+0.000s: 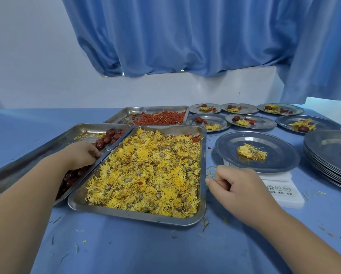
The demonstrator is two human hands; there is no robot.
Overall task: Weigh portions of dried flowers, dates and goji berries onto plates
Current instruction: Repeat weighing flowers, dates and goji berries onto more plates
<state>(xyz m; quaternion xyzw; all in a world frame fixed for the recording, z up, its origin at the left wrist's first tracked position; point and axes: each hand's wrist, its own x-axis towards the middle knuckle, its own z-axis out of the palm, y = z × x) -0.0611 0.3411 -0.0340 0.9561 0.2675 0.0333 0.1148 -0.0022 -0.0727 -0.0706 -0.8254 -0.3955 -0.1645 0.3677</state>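
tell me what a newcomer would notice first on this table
First, the bright heap of yellow dried flowers filling the steel tray at front centre. Next, the single flower lying on the plate that sits on the white scale, just right of that tray. Then the left hand reaching among the dates on the left.

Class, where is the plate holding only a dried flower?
Head view, right of the flower tray: the plate sits on the white scale, left of the plate stack.
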